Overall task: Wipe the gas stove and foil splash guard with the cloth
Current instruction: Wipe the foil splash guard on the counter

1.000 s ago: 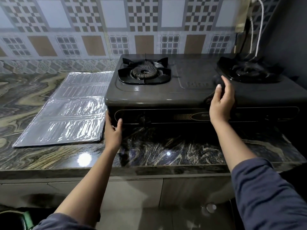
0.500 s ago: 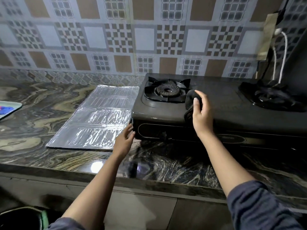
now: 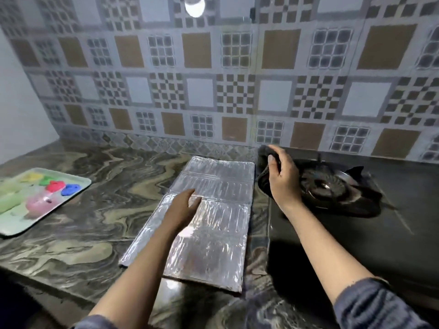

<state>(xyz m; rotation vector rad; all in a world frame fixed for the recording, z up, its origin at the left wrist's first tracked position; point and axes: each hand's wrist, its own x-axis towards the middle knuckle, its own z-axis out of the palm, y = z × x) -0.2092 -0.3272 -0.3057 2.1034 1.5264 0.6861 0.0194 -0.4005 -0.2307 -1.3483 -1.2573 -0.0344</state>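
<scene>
The dark gas stove (image 3: 356, 233) fills the right side of the marbled counter, with its left burner (image 3: 332, 188) in view. My right hand (image 3: 282, 179) is shut on a dark cloth (image 3: 263, 172), held at the stove's back left corner beside that burner. The silver foil splash guard (image 3: 213, 236) lies flat on the counter just left of the stove. My left hand (image 3: 185, 207) rests over the guard's middle, fingers spread, holding nothing.
A pale green tray (image 3: 78, 186) with colourful small items sits at the far left of the counter (image 3: 83, 233). The patterned tile wall (image 3: 213, 91) rises right behind the stove and guard. The counter's front edge runs along the bottom left.
My right hand carried the cloth leftward across the stove to its back left corner. My left hand left the stove's front and moved onto the foil guard. The view swung left.
</scene>
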